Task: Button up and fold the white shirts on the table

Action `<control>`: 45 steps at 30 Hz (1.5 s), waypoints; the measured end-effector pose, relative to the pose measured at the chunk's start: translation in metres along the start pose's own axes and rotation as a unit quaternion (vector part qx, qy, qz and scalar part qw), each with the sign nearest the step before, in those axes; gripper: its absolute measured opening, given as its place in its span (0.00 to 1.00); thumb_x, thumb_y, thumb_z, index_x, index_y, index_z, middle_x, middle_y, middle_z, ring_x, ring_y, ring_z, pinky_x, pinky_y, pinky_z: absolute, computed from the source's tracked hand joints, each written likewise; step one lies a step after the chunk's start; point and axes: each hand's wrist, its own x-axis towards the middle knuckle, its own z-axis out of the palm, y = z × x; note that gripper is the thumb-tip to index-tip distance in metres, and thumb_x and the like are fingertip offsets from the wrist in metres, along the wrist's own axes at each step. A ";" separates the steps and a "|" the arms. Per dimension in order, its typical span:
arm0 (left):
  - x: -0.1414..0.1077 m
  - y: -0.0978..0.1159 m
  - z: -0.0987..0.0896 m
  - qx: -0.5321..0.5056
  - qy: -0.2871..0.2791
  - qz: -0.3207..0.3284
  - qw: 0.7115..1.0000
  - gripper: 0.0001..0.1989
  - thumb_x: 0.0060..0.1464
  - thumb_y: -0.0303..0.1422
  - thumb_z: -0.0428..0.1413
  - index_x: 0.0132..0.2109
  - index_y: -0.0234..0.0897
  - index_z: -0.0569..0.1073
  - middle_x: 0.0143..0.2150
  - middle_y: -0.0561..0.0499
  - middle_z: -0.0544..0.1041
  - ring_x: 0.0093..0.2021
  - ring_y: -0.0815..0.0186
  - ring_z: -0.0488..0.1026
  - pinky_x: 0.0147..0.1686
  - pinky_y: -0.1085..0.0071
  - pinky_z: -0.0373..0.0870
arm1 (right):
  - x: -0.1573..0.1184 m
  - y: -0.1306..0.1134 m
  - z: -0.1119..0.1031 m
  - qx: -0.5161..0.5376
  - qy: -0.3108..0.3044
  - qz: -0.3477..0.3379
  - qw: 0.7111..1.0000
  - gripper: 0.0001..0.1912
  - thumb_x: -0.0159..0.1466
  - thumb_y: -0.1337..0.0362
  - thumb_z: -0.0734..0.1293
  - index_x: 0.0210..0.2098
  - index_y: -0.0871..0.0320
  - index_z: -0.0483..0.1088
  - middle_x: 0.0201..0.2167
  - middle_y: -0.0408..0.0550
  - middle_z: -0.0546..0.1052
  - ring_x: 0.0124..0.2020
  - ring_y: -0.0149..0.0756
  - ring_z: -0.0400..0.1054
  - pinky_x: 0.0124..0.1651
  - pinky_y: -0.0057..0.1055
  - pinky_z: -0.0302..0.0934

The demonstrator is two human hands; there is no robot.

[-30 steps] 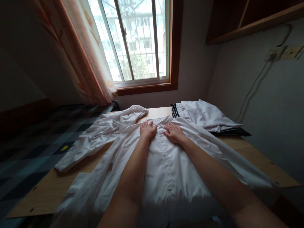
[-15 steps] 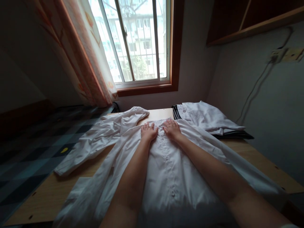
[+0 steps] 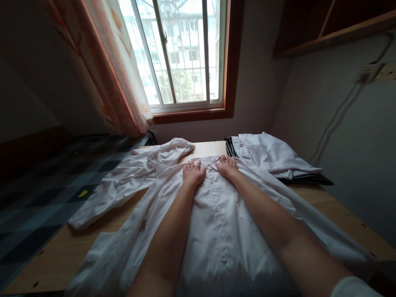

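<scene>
A white buttoned shirt lies spread front side up on a wooden board, its collar end toward the window. My left hand rests flat on the shirt just left of the button line, fingers apart. Across the buttons, my right hand lies on the cloth near the collar, its fingers spread. Neither hand grips anything that I can see. To the left is another crumpled white garment. Folded white clothing sits on a black-and-white striped cloth at the back right.
A dark checked bed cover borders the board on the left. Behind stands a window with an orange patterned curtain. A cable hangs from a socket on the right wall, below a wooden shelf.
My right hand has slid slightly to the right across the shirt, away from the button line. My left hand has stayed almost where it was. The view has shifted a little.
</scene>
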 end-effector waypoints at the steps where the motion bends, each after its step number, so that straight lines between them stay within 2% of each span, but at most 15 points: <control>1: 0.000 0.000 0.000 0.000 -0.001 -0.002 1.000 0.34 0.65 0.51 0.39 0.72 0.43 0.58 0.76 0.46 0.48 0.75 0.53 0.45 0.71 0.55 0.43 | 0.001 0.001 0.003 -0.003 -0.013 0.001 1.000 0.34 0.71 0.48 0.54 0.70 0.62 0.54 0.72 0.57 0.54 0.73 0.44 0.44 0.73 0.45 0.32; 5: 0.000 0.000 -0.001 0.002 0.000 -0.004 1.000 0.33 0.65 0.51 0.39 0.72 0.44 0.57 0.76 0.48 0.49 0.75 0.54 0.45 0.71 0.55 0.42 | 0.002 0.001 0.007 -0.017 -0.060 -0.003 0.998 0.42 0.70 0.40 0.50 0.73 0.62 0.47 0.75 0.56 0.45 0.75 0.47 0.36 0.73 0.47 0.27; 9: 0.000 0.000 0.001 -0.004 0.002 -0.003 1.000 0.34 0.65 0.52 0.39 0.72 0.44 0.58 0.76 0.48 0.48 0.75 0.54 0.45 0.71 0.55 0.43 | -0.001 0.001 0.005 -0.019 -0.035 -0.002 0.999 0.40 0.70 0.42 0.51 0.72 0.62 0.50 0.74 0.58 0.47 0.74 0.48 0.37 0.72 0.46 0.29; 14: 0.003 0.000 0.004 -0.005 0.013 -0.004 1.000 0.34 0.64 0.52 0.39 0.71 0.44 0.59 0.76 0.48 0.49 0.75 0.53 0.46 0.71 0.55 0.43 | -0.018 -0.012 -0.003 -0.050 0.067 -0.074 0.994 0.26 0.72 0.61 0.54 0.65 0.63 0.64 0.73 0.57 0.51 0.74 0.43 0.39 0.73 0.40 0.29; 16: 0.004 0.001 0.004 -0.005 0.013 -0.005 1.000 0.34 0.64 0.52 0.38 0.72 0.44 0.58 0.76 0.48 0.49 0.75 0.53 0.46 0.71 0.55 0.42 | -0.028 -0.020 -0.005 -0.058 0.049 -0.096 0.992 0.25 0.72 0.64 0.53 0.64 0.64 0.66 0.73 0.58 0.53 0.74 0.43 0.40 0.73 0.40 0.28; 20: 0.006 0.001 0.004 -0.007 0.002 -0.001 1.000 0.33 0.65 0.51 0.38 0.72 0.44 0.58 0.76 0.47 0.49 0.75 0.53 0.45 0.71 0.54 0.41 | -0.049 -0.032 -0.001 -0.008 -0.037 -0.052 0.998 0.31 0.72 0.53 0.53 0.71 0.58 0.56 0.73 0.56 0.52 0.74 0.47 0.42 0.72 0.46 0.33; 23: 0.005 -0.001 0.004 -0.013 0.003 0.005 1.000 0.33 0.65 0.50 0.39 0.72 0.42 0.57 0.76 0.45 0.49 0.75 0.53 0.45 0.71 0.54 0.41 | -0.057 -0.033 0.002 0.014 -0.061 -0.036 0.997 0.32 0.73 0.50 0.49 0.73 0.54 0.51 0.74 0.53 0.49 0.74 0.45 0.40 0.72 0.49 0.31; 27: -0.002 -0.001 0.002 -0.013 0.070 -0.018 0.997 0.34 0.65 0.45 0.44 0.73 0.37 0.53 0.76 0.43 0.50 0.74 0.54 0.48 0.71 0.59 0.45 | -0.058 -0.033 0.000 0.010 -0.070 -0.029 0.997 0.32 0.73 0.50 0.49 0.73 0.53 0.50 0.75 0.51 0.47 0.75 0.43 0.38 0.73 0.48 0.30; 30: -0.012 0.006 -0.006 0.009 0.103 0.019 0.994 0.27 0.66 0.34 0.41 0.70 0.35 0.60 0.72 0.41 0.59 0.71 0.55 0.54 0.69 0.59 0.51 | -0.057 -0.033 -0.001 0.006 -0.069 -0.028 0.997 0.32 0.73 0.51 0.48 0.73 0.53 0.50 0.75 0.50 0.47 0.75 0.43 0.38 0.72 0.48 0.30; 33: -0.025 0.018 -0.014 0.024 0.057 0.063 0.996 0.24 0.65 0.27 0.38 0.60 0.34 0.72 0.62 0.37 0.72 0.65 0.54 0.63 0.63 0.58 0.60 | -0.056 -0.033 0.002 0.004 -0.061 -0.029 0.998 0.32 0.73 0.51 0.48 0.73 0.53 0.51 0.75 0.50 0.48 0.75 0.43 0.39 0.72 0.48 0.31; 36: -0.041 0.027 -0.014 0.027 0.022 0.024 0.999 0.22 0.65 0.29 0.41 0.57 0.34 0.74 0.58 0.34 0.74 0.61 0.47 0.67 0.57 0.50 0.67 | -0.055 -0.031 0.006 0.007 -0.057 -0.032 0.998 0.32 0.73 0.51 0.48 0.73 0.53 0.51 0.75 0.50 0.48 0.74 0.43 0.40 0.72 0.47 0.31; 38: -0.054 0.028 -0.011 0.027 0.002 -0.018 0.999 0.24 0.66 0.36 0.42 0.63 0.39 0.70 0.65 0.35 0.68 0.65 0.41 0.63 0.56 0.38 0.65 | -0.054 -0.030 0.007 0.009 -0.056 -0.033 0.998 0.32 0.72 0.51 0.49 0.73 0.53 0.52 0.75 0.51 0.48 0.74 0.43 0.40 0.72 0.47 0.31; 40: -0.066 0.024 -0.007 0.020 -0.019 -0.039 0.999 0.27 0.67 0.44 0.40 0.68 0.46 0.63 0.72 0.39 0.59 0.70 0.38 0.53 0.58 0.29 0.55 | -0.055 -0.030 0.008 0.009 -0.052 -0.034 0.998 0.32 0.72 0.51 0.50 0.72 0.53 0.52 0.74 0.51 0.49 0.74 0.44 0.40 0.72 0.47 0.32; 42: -0.077 0.016 -0.006 0.010 -0.029 -0.030 0.999 0.30 0.66 0.48 0.38 0.71 0.50 0.58 0.75 0.45 0.51 0.74 0.41 0.45 0.62 0.27 0.45 | -0.056 -0.030 0.007 0.009 -0.042 -0.037 0.998 0.31 0.72 0.51 0.51 0.72 0.53 0.54 0.74 0.51 0.51 0.74 0.44 0.41 0.72 0.48 0.33; 45: -0.084 0.003 -0.008 0.011 -0.030 0.004 0.999 0.31 0.66 0.50 0.37 0.71 0.50 0.57 0.76 0.48 0.49 0.75 0.47 0.43 0.66 0.32 0.39 | -0.059 -0.032 0.004 0.014 -0.022 -0.044 0.999 0.31 0.72 0.52 0.52 0.70 0.55 0.58 0.72 0.54 0.55 0.73 0.46 0.45 0.72 0.48 0.35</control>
